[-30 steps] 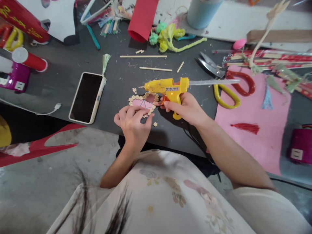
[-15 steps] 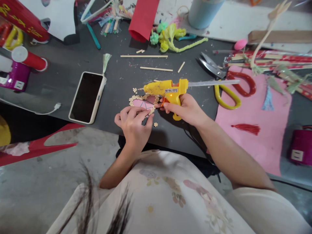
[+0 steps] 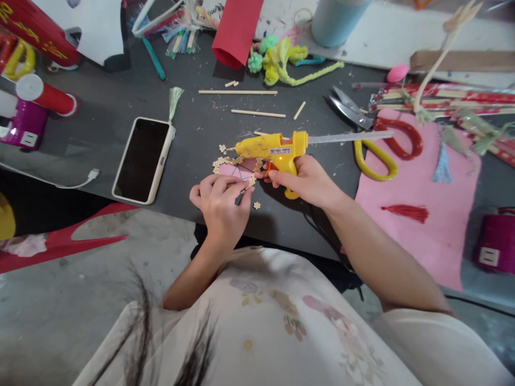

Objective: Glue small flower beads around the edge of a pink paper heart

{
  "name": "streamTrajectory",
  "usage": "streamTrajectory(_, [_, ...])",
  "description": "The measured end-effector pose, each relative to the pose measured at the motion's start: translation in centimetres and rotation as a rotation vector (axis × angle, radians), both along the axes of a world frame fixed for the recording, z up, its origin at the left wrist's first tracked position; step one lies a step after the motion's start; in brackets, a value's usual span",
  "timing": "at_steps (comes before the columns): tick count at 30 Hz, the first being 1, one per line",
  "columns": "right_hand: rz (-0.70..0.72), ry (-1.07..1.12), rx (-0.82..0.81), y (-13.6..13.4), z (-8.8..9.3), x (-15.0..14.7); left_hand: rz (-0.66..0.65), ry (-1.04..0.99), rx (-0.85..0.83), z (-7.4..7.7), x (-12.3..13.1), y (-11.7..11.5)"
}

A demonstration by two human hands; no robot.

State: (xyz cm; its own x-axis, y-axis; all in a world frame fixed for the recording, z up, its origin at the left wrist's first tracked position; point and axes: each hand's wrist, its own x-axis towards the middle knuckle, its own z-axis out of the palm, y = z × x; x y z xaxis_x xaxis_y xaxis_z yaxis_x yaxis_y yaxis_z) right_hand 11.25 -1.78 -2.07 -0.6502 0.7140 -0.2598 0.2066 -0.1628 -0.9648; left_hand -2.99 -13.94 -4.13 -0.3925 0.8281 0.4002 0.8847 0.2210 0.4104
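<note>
In my right hand (image 3: pixel 300 179) is a yellow hot glue gun (image 3: pixel 267 146), its small light lit and a clear glue stick (image 3: pixel 350 137) poking out of the back. My index finger is at the orange trigger (image 3: pixel 272 170). The nozzle points left, just beside a small cluster of pale round pieces (image 3: pixel 222 148) on the table. My left hand (image 3: pixel 223 201) has its bent fingers on the lower edge of a pink piece (image 3: pixel 229 169) bordered with pale little flower shapes and crossed by dark lines; my fingers hide part of it. One loose flower (image 3: pixel 257 205) lies below.
Thin wooden sticks (image 3: pixel 237 92) lie beyond the glue gun. A phone (image 3: pixel 140 161) is to the left. Open scissors (image 3: pixel 374 134) rest partly on pink paper (image 3: pixel 422 236) at right, near a red tassel (image 3: pixel 406 213). A red spool (image 3: pixel 46 96) lies far left.
The glue gun has shifted very slightly left in my right hand. My left hand stays on the pink piece.
</note>
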Motion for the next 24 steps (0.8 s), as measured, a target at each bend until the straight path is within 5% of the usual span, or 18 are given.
streamTrajectory(24, [-0.004,0.053,-0.026,-0.01,-0.30,0.15,0.016,-0.004,-0.007,0.14,0.14,-0.13])
